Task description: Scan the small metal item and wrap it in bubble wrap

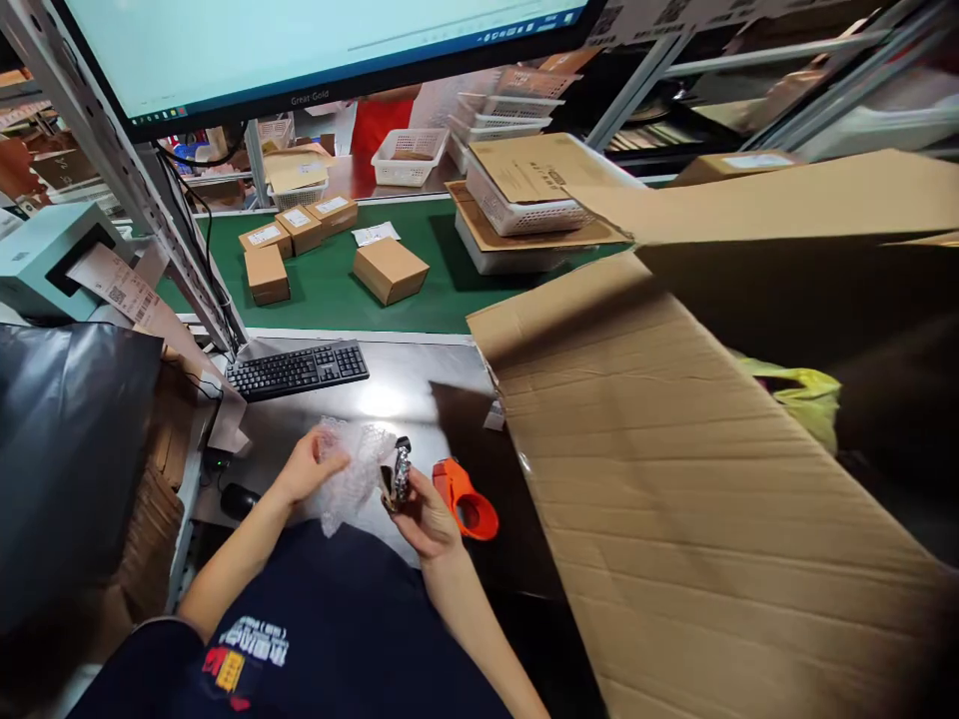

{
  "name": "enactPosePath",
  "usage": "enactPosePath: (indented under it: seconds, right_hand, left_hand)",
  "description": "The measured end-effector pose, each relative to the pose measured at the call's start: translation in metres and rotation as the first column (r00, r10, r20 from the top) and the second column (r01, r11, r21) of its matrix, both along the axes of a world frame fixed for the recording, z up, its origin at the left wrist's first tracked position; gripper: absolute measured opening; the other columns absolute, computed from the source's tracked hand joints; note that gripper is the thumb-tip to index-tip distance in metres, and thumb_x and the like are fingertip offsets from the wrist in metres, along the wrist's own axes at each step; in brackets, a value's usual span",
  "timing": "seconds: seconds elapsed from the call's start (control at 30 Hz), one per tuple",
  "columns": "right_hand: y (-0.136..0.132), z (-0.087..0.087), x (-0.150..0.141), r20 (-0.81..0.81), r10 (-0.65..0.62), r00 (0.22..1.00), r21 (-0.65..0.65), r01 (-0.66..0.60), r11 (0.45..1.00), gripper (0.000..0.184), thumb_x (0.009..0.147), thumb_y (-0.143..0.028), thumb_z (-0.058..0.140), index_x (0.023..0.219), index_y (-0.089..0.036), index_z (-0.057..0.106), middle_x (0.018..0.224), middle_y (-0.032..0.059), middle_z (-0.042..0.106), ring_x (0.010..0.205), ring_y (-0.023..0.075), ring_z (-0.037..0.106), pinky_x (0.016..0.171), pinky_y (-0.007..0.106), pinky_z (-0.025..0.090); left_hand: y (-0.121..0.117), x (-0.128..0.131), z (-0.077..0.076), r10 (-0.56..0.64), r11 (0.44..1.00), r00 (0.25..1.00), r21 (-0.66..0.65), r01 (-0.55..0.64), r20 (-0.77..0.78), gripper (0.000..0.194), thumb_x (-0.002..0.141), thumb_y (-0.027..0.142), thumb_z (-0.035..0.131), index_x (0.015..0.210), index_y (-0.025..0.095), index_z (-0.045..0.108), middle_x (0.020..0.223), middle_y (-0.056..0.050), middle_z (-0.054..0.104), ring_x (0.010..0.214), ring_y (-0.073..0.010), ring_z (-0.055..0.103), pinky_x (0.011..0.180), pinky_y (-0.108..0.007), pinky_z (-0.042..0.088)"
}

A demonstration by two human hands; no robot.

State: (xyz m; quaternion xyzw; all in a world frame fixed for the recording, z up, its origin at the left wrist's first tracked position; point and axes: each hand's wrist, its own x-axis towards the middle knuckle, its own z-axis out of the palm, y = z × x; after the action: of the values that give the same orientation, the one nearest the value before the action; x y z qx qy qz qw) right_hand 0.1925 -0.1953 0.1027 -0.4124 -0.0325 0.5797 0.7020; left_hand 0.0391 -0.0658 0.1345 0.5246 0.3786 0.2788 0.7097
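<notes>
One left hand (pixel 306 471) pinches crinkled, see-through bubble wrap (pixel 351 474) above the metal tabletop (pixel 405 371); at the wrap's three o'clock, the right hand (pixel 431 516) has its grip closed around a small, shiny, silver-and-black object (pixel 400 473); at four o'clock sits an orange tool (pixel 449 483).

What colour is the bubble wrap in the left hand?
The bubble wrap is clear, with whitish glints; the head view shows it.

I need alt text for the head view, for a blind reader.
A person's left hand holds clear bubble wrap and the right hand a small shiny dark object over a metal table. An orange object lies beside the right hand, a keyboard farther back, a large open cardboard box at right.
</notes>
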Motion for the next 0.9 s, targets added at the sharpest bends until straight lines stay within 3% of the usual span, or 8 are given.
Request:
enactPosePath:
  seconds: [0.1, 0.2, 0.27, 0.4, 0.53, 0.67, 0.77, 0.9]
  right_hand:
    - [0.002, 0.006, 0.005, 0.024, -0.016, 1.000, -0.062, 0.018, 0.998, 0.050, 0.048, -0.050, 0.102, 0.086, -0.025, 0.081, 0.084, 0.0018, 0.077, 0.073, 0.0164, 0.066, 0.064, 0.026, 0.054]
    - [-0.003, 0.011, 0.001, 0.149, -0.050, 0.988, -0.116, 0.067, 0.991, 0.058, 0.052, -0.045, 0.102, 0.103, -0.025, 0.083, 0.101, 0.0043, 0.079, 0.082, 0.0176, 0.068, 0.066, 0.026, 0.053]
    - [-0.005, 0.014, -0.008, 0.177, -0.023, 0.984, -0.130, 0.047, 0.990, 0.060, 0.050, -0.042, 0.102, 0.105, -0.024, 0.083, 0.109, 0.0059, 0.079, 0.083, 0.0178, 0.069, 0.070, 0.027, 0.055]
    - [0.002, 0.018, -0.030, 0.188, 0.043, 0.981, -0.093, -0.025, 0.995, 0.054, 0.049, -0.040, 0.102, 0.097, -0.023, 0.085, 0.117, 0.0078, 0.078, 0.084, 0.0175, 0.069, 0.077, 0.030, 0.056]
    - [0.008, 0.015, -0.031, 0.113, 0.060, 0.992, -0.089, -0.050, 0.995, 0.052, 0.050, -0.046, 0.102, 0.093, -0.022, 0.084, 0.094, 0.0058, 0.079, 0.075, 0.0170, 0.067, 0.069, 0.029, 0.054]
    - [-0.001, 0.009, -0.017, -0.029, 0.001, 1.000, -0.101, -0.004, 0.995, 0.049, 0.047, -0.044, 0.103, 0.086, -0.024, 0.083, 0.083, 0.0026, 0.077, 0.066, 0.0141, 0.063, 0.062, 0.026, 0.051]
    - [-0.005, 0.015, -0.012, -0.023, -0.009, 1.000, -0.092, 0.007, 0.996, 0.049, 0.048, -0.043, 0.103, 0.089, -0.025, 0.084, 0.087, 0.0022, 0.077, 0.068, 0.0139, 0.064, 0.064, 0.026, 0.053]
    - [0.006, 0.032, -0.021, 0.100, 0.117, 0.988, -0.055, -0.112, 0.992, 0.055, 0.049, -0.039, 0.103, 0.099, -0.025, 0.085, 0.104, 0.0043, 0.079, 0.074, 0.0133, 0.065, 0.067, 0.025, 0.054]
  left_hand:
    - [0.002, -0.001, -0.008, -0.106, 0.994, 0.981, 0.024, 0.111, -0.164, 0.049, 0.064, 0.056, 0.090, 0.074, 0.014, 0.067, 0.062, 0.000, 0.059, 0.056, -0.0129, 0.052, 0.056, -0.026, 0.043]
    - [0.002, 0.007, -0.016, 0.196, 0.965, 0.964, 0.208, -0.158, -0.179, 0.041, 0.073, 0.051, 0.083, 0.074, 0.016, 0.063, 0.063, 0.002, 0.054, 0.057, -0.0107, 0.049, 0.055, -0.024, 0.040]
    - [0.000, 0.015, -0.018, 0.306, 0.924, 0.940, 0.284, -0.254, -0.154, 0.036, 0.072, 0.045, 0.084, 0.072, 0.016, 0.063, 0.065, 0.002, 0.056, 0.060, -0.0101, 0.048, 0.057, -0.023, 0.040]
    - [-0.007, 0.029, -0.014, 0.188, 0.982, 0.982, 0.041, -0.186, -0.034, 0.043, 0.064, 0.049, 0.090, 0.072, 0.015, 0.065, 0.064, 0.002, 0.060, 0.058, -0.0099, 0.050, 0.058, -0.024, 0.042]
    - [-0.007, 0.028, -0.008, 0.047, 0.992, 0.998, -0.118, -0.042, 0.037, 0.047, 0.056, 0.048, 0.096, 0.071, 0.012, 0.069, 0.064, 0.000, 0.064, 0.059, -0.0099, 0.054, 0.061, -0.024, 0.044]
    - [0.004, 0.017, -0.009, 0.187, 0.949, 0.977, -0.275, -0.154, 0.101, 0.050, 0.048, 0.044, 0.099, 0.076, 0.015, 0.070, 0.070, 0.001, 0.067, 0.064, -0.0100, 0.058, 0.062, -0.023, 0.045]
    - [0.007, 0.012, -0.012, 0.311, 0.926, 0.946, -0.254, -0.279, 0.092, 0.048, 0.047, 0.040, 0.100, 0.075, 0.016, 0.070, 0.068, 0.003, 0.066, 0.061, -0.0080, 0.055, 0.060, -0.021, 0.042]
    - [-0.004, 0.019, -0.011, 0.183, 0.967, 0.980, -0.192, -0.166, 0.077, 0.041, 0.051, 0.038, 0.097, 0.071, 0.014, 0.071, 0.068, 0.000, 0.067, 0.061, -0.0105, 0.056, 0.062, -0.025, 0.044]
